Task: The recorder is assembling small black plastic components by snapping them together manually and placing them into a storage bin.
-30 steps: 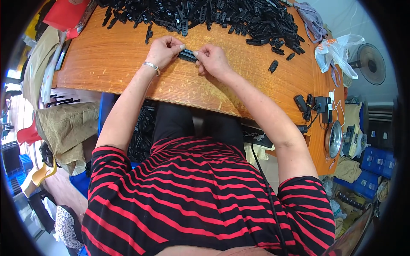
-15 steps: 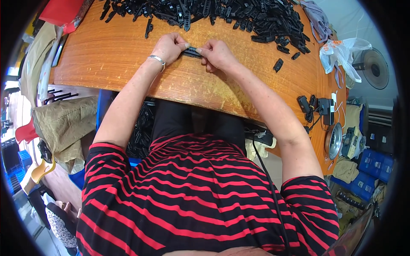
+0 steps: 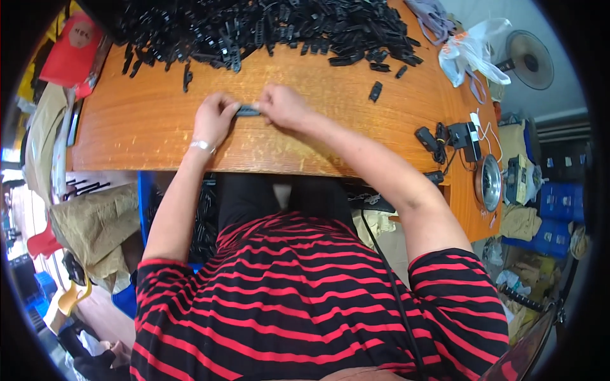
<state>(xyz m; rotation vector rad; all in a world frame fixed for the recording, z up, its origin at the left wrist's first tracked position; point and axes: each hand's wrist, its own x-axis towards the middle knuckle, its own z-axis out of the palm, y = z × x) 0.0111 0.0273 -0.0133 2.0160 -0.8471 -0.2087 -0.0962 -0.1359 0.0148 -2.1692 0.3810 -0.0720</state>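
Pinched between the fingertips of both hands is a small, narrow black plastic piece [image 3: 248,110], held crosswise just above the table. My left hand [image 3: 215,119] grips its left end, thumb against fingers. At the other end my right hand [image 3: 283,106] is closed, its fingers slightly blurred. The hands partly hide the piece, so its exact kind does not show. Beyond them a large heap of similar black plastic parts [image 3: 267,28] covers the far side of the wooden table [image 3: 140,120].
A stray black part [image 3: 187,77] lies left of the heap, another [image 3: 375,91] to the right. Further right are black adapters with cables [image 3: 464,141], a metal bowl [image 3: 489,183], a plastic bag [image 3: 473,54] and a fan [image 3: 530,60]. A red packet [image 3: 73,51] sits far left.
The view has shifted, so the table and heap appear lower and further left. Both hands still hold the piece at about the same spot over the table.
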